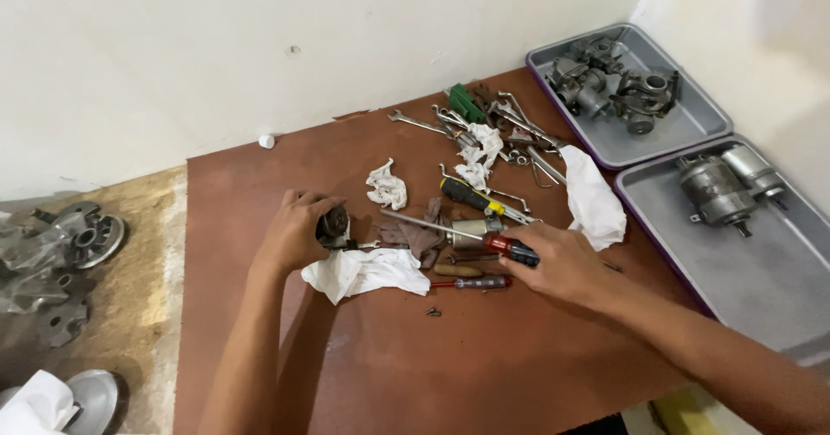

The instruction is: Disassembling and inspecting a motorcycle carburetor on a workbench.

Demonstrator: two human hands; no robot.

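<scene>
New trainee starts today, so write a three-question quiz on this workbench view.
1. True or false: the right hand grips a screwdriver with a red and black handle.
2. What does the left hand hold? A) a small dark round metal part B) a green block C) a wrench
3. Fill in: the two grey trays at the right edge of the brown table hold metal engine ______.

Key
1. True; its long shaft points left toward the round part.
2. A; the part sits just above a white rag.
3. Parts; the wrenches lie loose on the table instead.
</scene>
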